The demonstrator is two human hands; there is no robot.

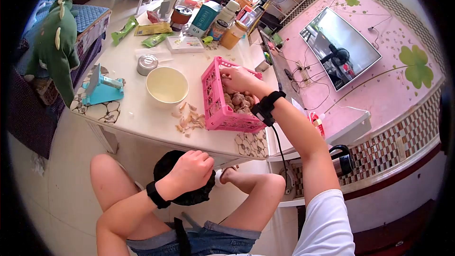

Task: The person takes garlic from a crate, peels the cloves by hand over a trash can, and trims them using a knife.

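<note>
Pink plastic forms the openwork basket (233, 122), which stands on the white desk (137, 130) near the front edge, just behind the patterned right-hand corner. Inside are brownish bulbs, apparently garlic (239, 100), heaped loose with the near ones plain to see. From where I stand, the right hand (238, 79) reaches over the rim with its fingers down among them; whether it has closed on one I cannot tell. The left hand (190, 169) is well apart from it, loosely curled above a black bag (163, 163) between the knees, and whatever it may hold is hidden. Each bulb should be light and firm, I'd judge, with a dry papery coat that may slide or flake under the fingertips. Best to take one round its fattest part, thumb against two fingers — a pinch on loose skin could simply tear away. Squeezing hard might split the cloves apart. The basket looks stiff but a bit flexible, so its rim would be the place to grip. Thin peelings (189, 119) lie beside it, near the pale bowl (156, 87) — feather-light, brittle stuff, easily scattered by a sleeve.
</note>
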